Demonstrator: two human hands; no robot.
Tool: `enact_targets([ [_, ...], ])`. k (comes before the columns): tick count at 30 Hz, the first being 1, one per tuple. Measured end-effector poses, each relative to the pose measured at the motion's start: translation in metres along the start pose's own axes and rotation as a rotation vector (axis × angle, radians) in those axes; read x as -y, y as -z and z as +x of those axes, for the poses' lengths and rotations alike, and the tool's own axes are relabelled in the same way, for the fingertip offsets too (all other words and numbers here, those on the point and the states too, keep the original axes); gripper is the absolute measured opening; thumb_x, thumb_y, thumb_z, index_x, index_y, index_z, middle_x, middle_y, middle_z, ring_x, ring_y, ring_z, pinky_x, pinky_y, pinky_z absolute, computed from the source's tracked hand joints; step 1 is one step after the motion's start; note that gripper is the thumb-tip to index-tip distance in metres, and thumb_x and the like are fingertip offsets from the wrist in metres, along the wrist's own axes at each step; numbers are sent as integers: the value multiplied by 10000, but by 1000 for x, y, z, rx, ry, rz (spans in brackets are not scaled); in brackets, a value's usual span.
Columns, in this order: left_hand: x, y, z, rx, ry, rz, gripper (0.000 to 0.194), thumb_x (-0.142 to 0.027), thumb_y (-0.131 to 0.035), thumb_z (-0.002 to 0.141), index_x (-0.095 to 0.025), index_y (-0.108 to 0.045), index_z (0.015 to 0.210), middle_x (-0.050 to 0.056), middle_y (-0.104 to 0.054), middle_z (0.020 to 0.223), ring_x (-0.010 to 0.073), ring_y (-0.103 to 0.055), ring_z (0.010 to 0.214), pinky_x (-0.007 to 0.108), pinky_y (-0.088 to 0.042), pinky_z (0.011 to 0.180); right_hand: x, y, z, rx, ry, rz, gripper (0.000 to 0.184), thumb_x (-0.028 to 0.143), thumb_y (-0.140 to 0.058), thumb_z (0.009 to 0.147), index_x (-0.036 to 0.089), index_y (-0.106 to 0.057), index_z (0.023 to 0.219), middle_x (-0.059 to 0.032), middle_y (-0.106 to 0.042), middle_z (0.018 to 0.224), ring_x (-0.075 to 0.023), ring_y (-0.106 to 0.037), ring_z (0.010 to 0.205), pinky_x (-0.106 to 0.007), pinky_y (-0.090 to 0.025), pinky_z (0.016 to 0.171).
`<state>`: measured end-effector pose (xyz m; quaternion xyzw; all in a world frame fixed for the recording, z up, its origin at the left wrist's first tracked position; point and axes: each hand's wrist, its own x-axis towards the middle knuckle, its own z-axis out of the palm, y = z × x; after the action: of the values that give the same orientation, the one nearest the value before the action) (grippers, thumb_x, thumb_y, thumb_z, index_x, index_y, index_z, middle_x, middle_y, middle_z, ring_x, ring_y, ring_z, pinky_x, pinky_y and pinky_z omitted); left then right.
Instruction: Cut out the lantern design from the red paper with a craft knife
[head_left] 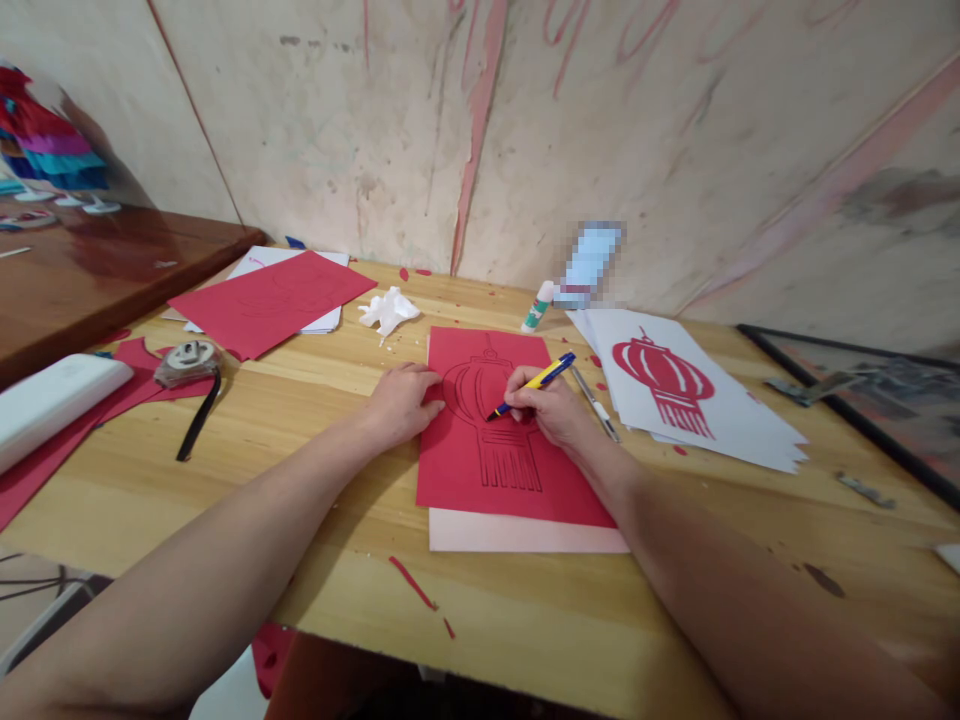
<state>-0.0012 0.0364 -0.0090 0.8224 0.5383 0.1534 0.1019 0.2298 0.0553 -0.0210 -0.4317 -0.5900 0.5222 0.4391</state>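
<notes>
A red sheet of paper [450, 470] with a lantern outlined in dark lines lies on top of a pale sheet [525, 532]. My left hand [401, 405] rests at its left edge, fingers spread flat and touching the paper. In my right hand [544, 402] is a yellow and blue pen [551, 373], pinched and slanted, its dark tip on or just over the lantern's body. A slim silver and white pen-like tool [595, 405] lies just right of that hand. Beyond it, a red paper lantern [660, 370] sits on white sheets [731, 410].
A glue stick [538, 306] and a blurred phone-like screen [592, 262] stand near the wall. Crumpled tissue [389, 311], another red sheet [274, 300], a tape measure [187, 364] and a white case [64, 400] lie leftward. A black-edged frame [862, 410] is at right; red scraps [412, 583] are in front.
</notes>
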Motion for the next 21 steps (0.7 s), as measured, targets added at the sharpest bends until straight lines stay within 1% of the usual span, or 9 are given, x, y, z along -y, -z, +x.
enact_targets([
  [9,1,-1,0,-9,-7,-18,200,-229,-624,843,-185,-699,1024,107,-702,1152,274,-623,1138,433,-485,1022,0,1,-1,-1,1,-5,105,244,-652,565,199,-558,567,39,-514,422,-97,-424,385,-240,-303,421],
  [15,1,0,0,-10,-3,-5,195,-231,-623,844,-178,-703,1013,107,-707,1118,271,-626,1133,404,-486,1018,1,1,0,-8,-20,17,99,227,-644,541,197,-550,550,42,-518,419,-96,-431,370,-230,-274,400],
  [21,-1,2,-1,5,-6,-6,198,-226,-618,849,-173,-701,1021,104,-705,1137,267,-629,1122,400,-483,1021,1,0,-1,-15,-14,14,94,231,-643,544,192,-558,552,34,-516,413,-97,-433,374,-229,-272,399],
])
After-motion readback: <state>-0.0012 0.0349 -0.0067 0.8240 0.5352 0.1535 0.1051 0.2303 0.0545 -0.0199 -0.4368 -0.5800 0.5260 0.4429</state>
